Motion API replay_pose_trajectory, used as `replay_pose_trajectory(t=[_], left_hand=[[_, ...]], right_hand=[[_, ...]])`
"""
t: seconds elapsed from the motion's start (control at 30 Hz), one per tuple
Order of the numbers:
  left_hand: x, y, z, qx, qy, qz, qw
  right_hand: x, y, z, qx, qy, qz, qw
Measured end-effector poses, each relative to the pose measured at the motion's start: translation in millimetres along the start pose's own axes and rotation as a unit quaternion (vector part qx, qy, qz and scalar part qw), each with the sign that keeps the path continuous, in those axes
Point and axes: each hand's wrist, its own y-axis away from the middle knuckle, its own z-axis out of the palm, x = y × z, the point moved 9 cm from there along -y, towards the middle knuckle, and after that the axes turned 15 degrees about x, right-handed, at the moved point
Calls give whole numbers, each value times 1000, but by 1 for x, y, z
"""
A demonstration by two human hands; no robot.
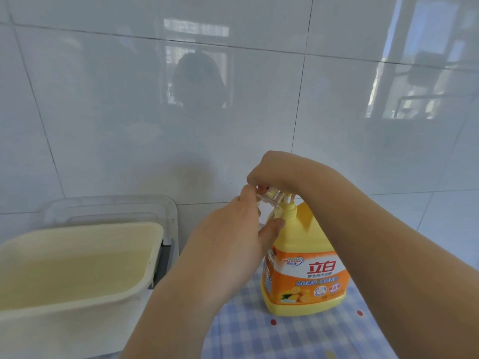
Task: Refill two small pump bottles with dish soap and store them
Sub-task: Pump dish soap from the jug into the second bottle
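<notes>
Scene: tiled kitchen corner, checked cloth (311,332) at 5 o'clock, white tiled wall (233,112) behind.
Soap jug: large yellow dish soap jug (305,268) upright on the cloth, slightly right of centre, orange label facing forward.
Pump: white pump stem (366,198) rising from the jug's neck, head hidden under the right hand.
Right hand: right hand (280,169) arched over the pump head at 12 o'clock of the jug, fingers curled down onto it; press depth impossible to tell.
Small bottle: clear small pump bottle (269,200) held open-mouthed at the spout, at 10 o'clock of the jug's neck; fill level too blurred to read.
Left hand: left hand (233,242) wrapped around the small bottle, thumb touching the jug's shoulder, fingers closed on the clear plastic.
Other bottle: second pump bottle nowhere in view.
Basin: cream basin (155,229) at 8 o'clock, with a clear tray (171,203) behind it against the wall.
Step in hand: apparently dispensing soap from the jug into the first small bottle.
Next move: likely steady pump strokes with the small mouth kept squarely under the spout, then refitting of its own pump top.
</notes>
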Motion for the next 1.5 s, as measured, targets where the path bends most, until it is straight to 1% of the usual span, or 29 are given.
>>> replay_pose_trajectory(t=[0.23,0.4,0.67,0.8,0.93,1.07,1.2,1.3,1.5], left_hand=[[-2,1,4,-13,-7,5,1000],[-4,4,10,-45,-27,0,999],[-3,4,11,-48,-36,4,998],[-2,3,8,-41,-38,8,998],[0,4,6,-35,-40,12,999],[2,2,-3,-2,-21,6,1000],[5,3,-8,15,13,-15,1000],[6,3,-8,15,1,-16,1000],[4,3,-5,1,3,-27,1000]], right_hand=[[3,2,2,12,-14,-2,1000],[5,7,8,23,-27,4,999],[5,9,6,36,-42,6,998],[5,5,4,44,-36,5,998],[4,6,6,35,-16,-1,999],[0,2,-5,60,-64,-20,996],[-4,0,-12,76,-65,-39,994],[-2,1,-11,66,-60,-29,996],[-4,7,-8,18,-23,-10,1000]])
